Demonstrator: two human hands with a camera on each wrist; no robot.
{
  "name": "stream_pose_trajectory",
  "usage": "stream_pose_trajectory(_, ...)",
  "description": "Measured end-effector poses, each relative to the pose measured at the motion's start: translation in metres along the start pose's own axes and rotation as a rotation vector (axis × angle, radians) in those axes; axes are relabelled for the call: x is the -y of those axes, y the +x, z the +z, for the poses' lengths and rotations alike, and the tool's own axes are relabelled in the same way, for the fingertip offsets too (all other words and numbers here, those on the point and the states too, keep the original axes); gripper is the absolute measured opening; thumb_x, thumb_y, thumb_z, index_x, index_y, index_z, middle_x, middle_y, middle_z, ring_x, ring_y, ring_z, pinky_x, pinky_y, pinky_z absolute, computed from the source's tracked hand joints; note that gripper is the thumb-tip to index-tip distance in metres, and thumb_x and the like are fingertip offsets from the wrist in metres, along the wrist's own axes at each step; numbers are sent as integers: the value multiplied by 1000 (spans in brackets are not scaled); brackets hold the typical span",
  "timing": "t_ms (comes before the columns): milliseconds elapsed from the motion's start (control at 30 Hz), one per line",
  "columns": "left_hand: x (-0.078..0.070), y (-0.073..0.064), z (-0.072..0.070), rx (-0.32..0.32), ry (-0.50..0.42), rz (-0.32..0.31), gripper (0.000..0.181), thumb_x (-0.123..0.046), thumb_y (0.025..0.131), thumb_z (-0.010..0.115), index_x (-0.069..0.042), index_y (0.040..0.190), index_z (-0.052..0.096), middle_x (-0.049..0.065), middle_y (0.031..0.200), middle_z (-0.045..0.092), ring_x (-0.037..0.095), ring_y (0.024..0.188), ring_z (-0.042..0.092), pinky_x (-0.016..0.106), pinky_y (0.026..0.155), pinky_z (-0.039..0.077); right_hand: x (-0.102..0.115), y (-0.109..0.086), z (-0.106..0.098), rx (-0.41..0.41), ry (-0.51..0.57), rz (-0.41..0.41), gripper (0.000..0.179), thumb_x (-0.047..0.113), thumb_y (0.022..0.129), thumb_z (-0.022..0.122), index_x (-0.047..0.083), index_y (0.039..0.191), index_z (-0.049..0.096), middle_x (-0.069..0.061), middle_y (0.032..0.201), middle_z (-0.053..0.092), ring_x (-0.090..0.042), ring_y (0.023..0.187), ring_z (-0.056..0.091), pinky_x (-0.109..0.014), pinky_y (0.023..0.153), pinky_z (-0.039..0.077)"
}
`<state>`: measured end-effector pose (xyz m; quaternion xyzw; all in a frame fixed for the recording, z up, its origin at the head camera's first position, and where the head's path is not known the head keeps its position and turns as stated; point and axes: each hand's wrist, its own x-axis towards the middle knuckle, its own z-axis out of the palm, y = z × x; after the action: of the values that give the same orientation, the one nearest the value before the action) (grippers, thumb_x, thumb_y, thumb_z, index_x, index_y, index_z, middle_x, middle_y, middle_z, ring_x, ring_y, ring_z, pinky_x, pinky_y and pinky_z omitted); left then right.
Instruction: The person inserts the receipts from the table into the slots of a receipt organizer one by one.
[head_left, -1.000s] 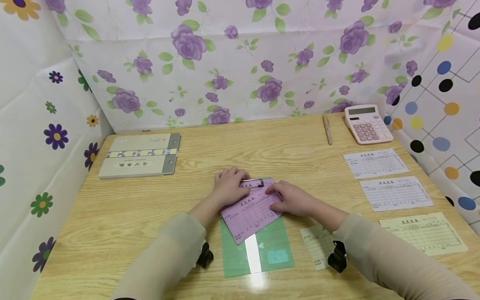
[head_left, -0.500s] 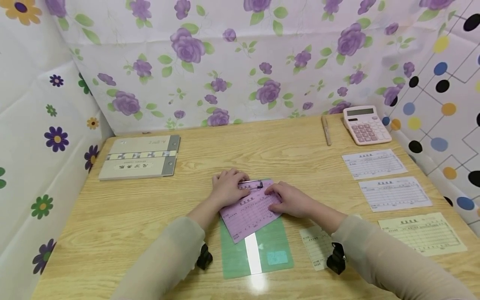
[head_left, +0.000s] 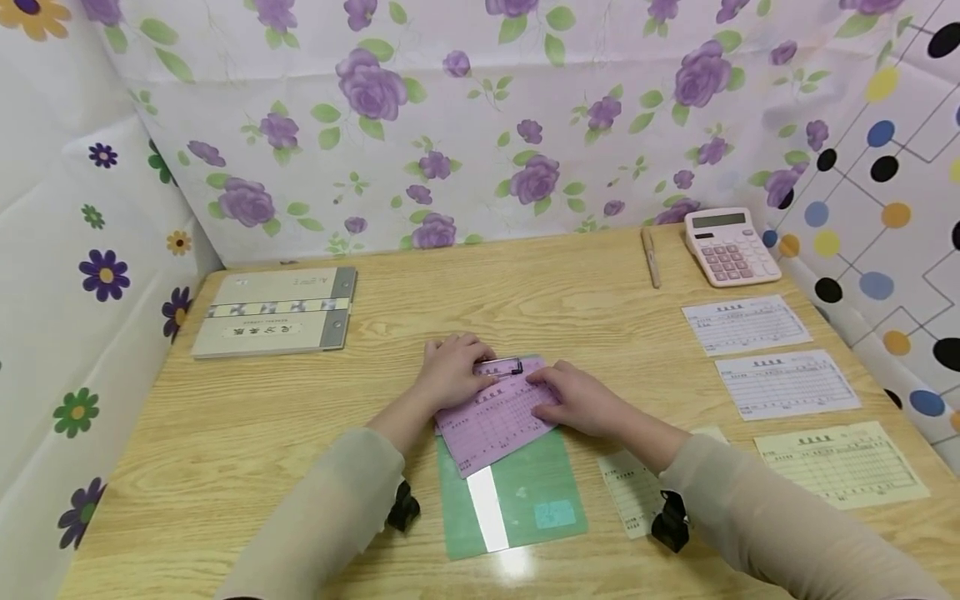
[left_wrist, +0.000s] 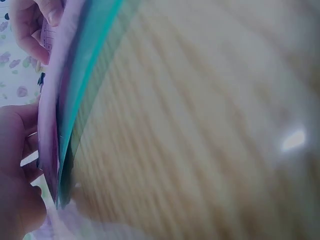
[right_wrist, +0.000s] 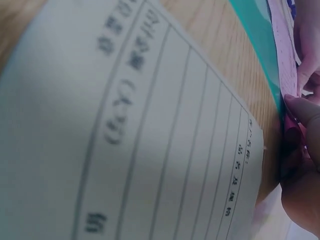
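A green translucent clipboard (head_left: 517, 492) lies in the middle of the table in the head view, its wire clip (head_left: 501, 366) at the far end. On its upper part a pink form (head_left: 491, 429) lies askew over another pink sheet, most of which is hidden. My left hand (head_left: 453, 373) holds the clipboard at the clip, fingers over the far edge and thumb near the wire. With thumb and fingers my right hand (head_left: 577, 400) pinches the right edge of the pink form. The left wrist view shows the pink paper (left_wrist: 49, 120) slightly bowed above the green board.
A pale yellow form (head_left: 630, 492) lies partly under my right forearm. Farther right are another yellow form (head_left: 840, 467) and two white forms (head_left: 786, 385), (head_left: 746, 325). A pink calculator (head_left: 731, 247) and a pen (head_left: 650, 258) stand at the back right. A ledger book (head_left: 273, 312) lies back left.
The pink form's lower left corner has shifted slightly to the left and away from me. Both hands keep nearly the same places.
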<state>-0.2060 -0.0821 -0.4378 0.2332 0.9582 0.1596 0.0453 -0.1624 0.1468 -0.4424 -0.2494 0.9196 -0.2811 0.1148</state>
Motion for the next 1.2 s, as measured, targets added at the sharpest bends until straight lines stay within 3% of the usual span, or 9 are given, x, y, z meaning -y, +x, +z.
stream_pose_trajectory(267,5,2,-3,-4,4,93,30,-41,85,65,-22,108,67,-5,106,59,18,103,53,42,89,27,1,-2,2,-10,-12,-4,49,29,86,68,7,129,54,-6,101,52,-14,83,49,-34,77,43)
stream_pose_trajectory(700,4,4,-8,39,-19,76,27,-38,87,63,-21,108,68,-5,106,60,17,102,55,41,89,27,5,2,5,-28,-58,37,54,32,88,66,10,134,49,-9,99,53,-15,77,49,-33,70,43)
stream_pose_trajectory(1033,7,7,-7,40,-18,73,22,-40,87,64,-25,103,69,-8,99,59,13,96,55,42,87,27,4,5,-8,117,-57,-34,54,29,88,66,12,136,49,-4,91,48,-14,72,45,-29,64,40)
stream_pose_trajectory(1200,6,5,-6,20,-14,71,23,-40,86,64,-24,103,69,-8,95,57,12,92,54,42,85,27,6,5,-9,102,-45,-33,57,30,87,67,8,136,47,-7,98,54,-16,80,51,-32,71,44)
